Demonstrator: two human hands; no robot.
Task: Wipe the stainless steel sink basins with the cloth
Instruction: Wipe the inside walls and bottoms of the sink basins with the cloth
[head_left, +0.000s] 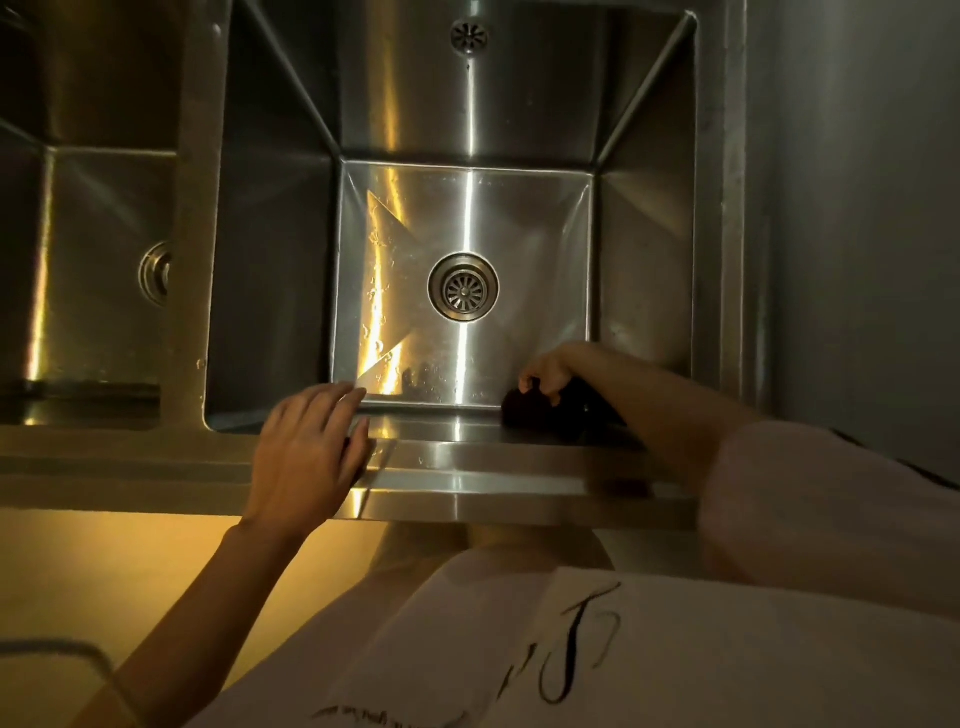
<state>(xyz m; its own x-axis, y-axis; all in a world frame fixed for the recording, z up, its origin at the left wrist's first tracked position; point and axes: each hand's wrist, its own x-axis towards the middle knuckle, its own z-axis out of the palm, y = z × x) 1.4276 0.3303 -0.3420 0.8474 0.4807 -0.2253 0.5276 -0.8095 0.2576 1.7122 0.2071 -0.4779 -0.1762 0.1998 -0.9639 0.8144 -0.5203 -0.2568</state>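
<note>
**Operator A:** Head view, looking straight down: report the basin surfaces.

**Operator B:** The right basin (291, 249) is brushed stainless steel, square in plan, with flat walls that slope to a flat floor. A round ribbed drain strainer (463, 287) sits at the floor's centre. A small round perforated overflow fitting (469, 36) is set high in the far wall. Water droplets bead on the left part of the floor, and bright streaks of light run down the metal. The left basin (98, 244) is of the same steel, cut off at the frame edge, with its own drain (156, 273) partly visible.

**Operator A:** Location of the cloth?

**Operator B:** The cloth (524, 408) is dark, soft and bunched. It lies in the near right corner of the right basin, against the near wall where it meets the floor.

**Operator A:** State of each grip.

**Operator B:** The right hand (545, 371) reaches down into the basin, its fingers curled over the cloth and grasping it. The left hand (306, 441) is released: fingers straight and slightly spread, palm down, resting on the flat front rim (493, 467) of the sink, fingertips at the basin edge.

**Operator A:** Clothing?

**Operator B:** A pale sleeve (810, 509) covers the right upper arm; the left forearm is bare.
</note>
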